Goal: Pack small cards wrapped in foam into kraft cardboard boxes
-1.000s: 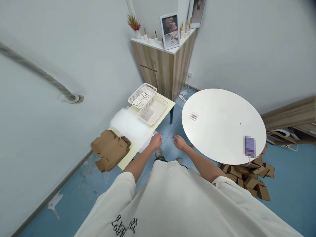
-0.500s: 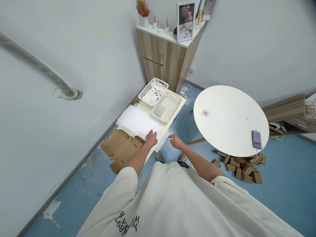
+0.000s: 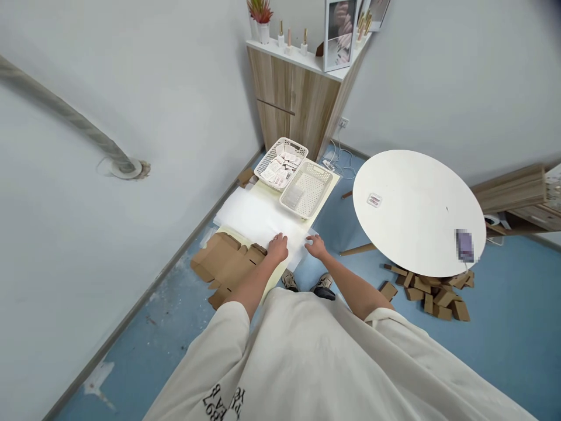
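Note:
A stack of thin white sheets (image 3: 252, 213), perhaps packing foam or paper, lies across the pale yellow low table. Fingers of my left hand (image 3: 278, 248) rest on the near part of the sheets, slightly apart. At their right edge, my right hand (image 3: 316, 247) has its thumb and fingers closed on the corner of a white sheet. Left of my left hand lie flat brown cardboard box blanks (image 3: 223, 263). Beyond the sheets stand a white basket (image 3: 326, 196) with clear plastic pieces in it and a second basket (image 3: 258, 169) full of printed packets.
A round white table (image 3: 416, 204) to the right carries a small printed case (image 3: 374, 200) and a blurred purple object (image 3: 464, 245). Folded brown boxes (image 3: 438, 295) lie on the floor beneath it. A wooden cabinet (image 3: 298, 99) stands at the back, with cables (image 3: 337, 158) beside it.
My right hand has come to the sheets' right edge and closed there. My left hand stays on the sheets, its fingers less spread. The whole view has shifted slightly.

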### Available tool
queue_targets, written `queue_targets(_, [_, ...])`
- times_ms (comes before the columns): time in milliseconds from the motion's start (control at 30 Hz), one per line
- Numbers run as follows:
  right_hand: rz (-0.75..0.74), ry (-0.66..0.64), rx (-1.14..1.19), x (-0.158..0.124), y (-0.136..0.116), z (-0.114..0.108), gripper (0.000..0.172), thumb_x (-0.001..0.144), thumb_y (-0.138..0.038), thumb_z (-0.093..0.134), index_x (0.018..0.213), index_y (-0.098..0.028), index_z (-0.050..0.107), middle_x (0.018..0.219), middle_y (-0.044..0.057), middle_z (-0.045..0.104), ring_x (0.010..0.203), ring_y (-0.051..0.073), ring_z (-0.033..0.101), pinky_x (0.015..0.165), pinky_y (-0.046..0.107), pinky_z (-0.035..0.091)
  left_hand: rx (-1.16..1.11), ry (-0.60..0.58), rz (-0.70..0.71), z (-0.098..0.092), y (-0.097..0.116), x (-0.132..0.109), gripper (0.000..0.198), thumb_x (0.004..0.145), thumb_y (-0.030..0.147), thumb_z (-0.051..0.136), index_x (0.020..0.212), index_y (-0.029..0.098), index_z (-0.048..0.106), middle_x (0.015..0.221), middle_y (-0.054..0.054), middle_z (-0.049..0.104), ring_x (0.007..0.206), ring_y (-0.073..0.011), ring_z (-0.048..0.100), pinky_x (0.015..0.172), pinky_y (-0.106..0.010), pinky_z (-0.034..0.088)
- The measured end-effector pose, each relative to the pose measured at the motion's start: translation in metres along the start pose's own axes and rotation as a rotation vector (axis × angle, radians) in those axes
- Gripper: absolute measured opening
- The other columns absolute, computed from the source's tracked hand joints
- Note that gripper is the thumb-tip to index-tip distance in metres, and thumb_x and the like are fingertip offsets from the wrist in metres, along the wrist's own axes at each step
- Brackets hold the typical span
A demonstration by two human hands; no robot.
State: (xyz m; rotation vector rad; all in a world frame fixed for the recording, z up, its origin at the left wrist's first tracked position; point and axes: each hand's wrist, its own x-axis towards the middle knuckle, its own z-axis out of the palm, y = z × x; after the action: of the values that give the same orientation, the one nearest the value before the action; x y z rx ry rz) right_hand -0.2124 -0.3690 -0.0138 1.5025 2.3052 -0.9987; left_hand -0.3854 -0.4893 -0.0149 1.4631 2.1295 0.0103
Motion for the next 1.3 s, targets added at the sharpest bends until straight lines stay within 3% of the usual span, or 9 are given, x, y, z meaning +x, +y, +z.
queue_targets(200, [-0.034, 0.020, 0.153, 0.004, -0.003, 0.006, 0.037, 0.089, -0.031, 0.054, 0.122, -0.019, 0.067, 0.124, 0.011, 0.067, 0.112, 0.024, 0.063, 0.095, 0.033, 0.049, -0.005, -0.009, -0.015, -0.002, 0.002, -0.001, 0.049, 0.087, 0.015, 0.051, 0.135, 0.017, 0.046, 0.154, -0.019, 0.036, 0.142, -0.0333, 0.037, 0.108, -0.046, 0.041])
queue_targets(300, [-0.159, 0.148, 0.096, -0.007, -0.013, 0.005, 0.029, 0.092, -0.030, 0.052, 0.114, -0.018, 0.068, 0.116, 0.010, 0.068, 0.109, 0.023, 0.062, 0.095, 0.033, 0.047, -0.018, 0.037, -0.032, -0.004, 0.005, -0.002, 0.046, 0.087, 0.014, 0.051, 0.133, 0.018, 0.047, 0.146, -0.018, 0.044, 0.137, -0.0321, 0.044, 0.106, -0.044, 0.042])
queue_targets(400, [-0.331, 0.178, 0.037, -0.018, -0.030, -0.004, 0.023, 0.095, -0.025, 0.048, 0.108, -0.021, 0.067, 0.110, 0.008, 0.066, 0.101, 0.021, 0.062, 0.089, 0.031, 0.048, -0.071, 0.117, -0.093, -0.005, 0.009, -0.002, 0.041, 0.089, 0.014, 0.048, 0.130, 0.017, 0.047, 0.138, -0.018, 0.049, 0.130, -0.0313, 0.049, 0.105, -0.045, 0.042])
queue_targets(567, [-0.545, 0.218, 0.028, -0.022, -0.056, -0.040, 0.036, 0.095, -0.012, 0.037, 0.117, -0.024, 0.063, 0.121, 0.009, 0.060, 0.105, 0.020, 0.059, 0.090, 0.030, 0.046, -0.264, 0.328, -0.224, -0.011, 0.022, -0.002, 0.043, 0.094, 0.022, 0.045, 0.137, 0.018, 0.040, 0.142, -0.018, 0.045, 0.131, -0.0309, 0.048, 0.103, -0.047, 0.044])
queue_targets(733, [-0.571, 0.463, 0.231, -0.017, -0.052, -0.097, 0.044, 0.091, -0.011, 0.033, 0.120, -0.022, 0.064, 0.125, 0.009, 0.061, 0.119, 0.021, 0.055, 0.101, 0.033, 0.043, -0.347, 0.501, -0.273, -0.030, 0.045, 0.002, 0.054, 0.101, 0.036, 0.037, 0.151, 0.020, 0.025, 0.158, -0.019, 0.029, 0.144, -0.0330, 0.033, 0.111, -0.052, 0.037])
queue_targets(867, [-0.381, 0.626, 0.397, -0.012, -0.022, -0.147, 0.047, 0.089, -0.018, 0.035, 0.123, -0.019, 0.066, 0.124, 0.009, 0.064, 0.115, 0.023, 0.058, 0.101, 0.035, 0.045, -0.294, 0.543, -0.138, -0.057, 0.077, 0.017, 0.060, 0.102, 0.040, 0.032, 0.156, 0.020, 0.017, 0.163, -0.018, 0.020, 0.150, -0.0308, 0.022, 0.117, -0.051, 0.028])
queue_targets(1033, [-0.170, 0.749, 0.614, -0.002, 0.043, -0.191, 0.052, 0.084, -0.024, 0.041, 0.129, -0.017, 0.066, 0.129, 0.010, 0.064, 0.116, 0.025, 0.058, 0.104, 0.040, 0.047, -0.231, 0.503, 0.008, -0.079, 0.131, 0.052, 0.063, 0.101, 0.042, 0.033, 0.158, 0.020, 0.018, 0.164, -0.016, 0.021, 0.150, -0.0312, 0.022, 0.118, -0.052, 0.026])
queue_targets(1167, [-0.041, 0.805, 0.722, 0.009, 0.111, -0.214, 0.055, 0.083, -0.027, 0.043, 0.133, -0.017, 0.063, 0.136, 0.010, 0.060, 0.119, 0.025, 0.057, 0.104, 0.042, 0.048, -0.150, 0.434, 0.113, -0.075, 0.184, 0.087, 0.063, 0.100, 0.042, 0.036, 0.157, 0.021, 0.023, 0.164, -0.015, 0.021, 0.151, -0.0306, 0.021, 0.119, -0.052, 0.024])
queue_targets(1300, [0.048, 0.808, 0.770, 0.023, 0.192, -0.243, 0.057, 0.083, -0.027, 0.043, 0.136, -0.017, 0.060, 0.139, 0.010, 0.058, 0.121, 0.025, 0.057, 0.102, 0.042, 0.050, -0.090, 0.354, 0.158, -0.059, 0.250, 0.129, 0.063, 0.099, 0.041, 0.038, 0.157, 0.019, 0.025, 0.165, -0.016, 0.020, 0.151, -0.0320, 0.021, 0.120, -0.054, 0.022])
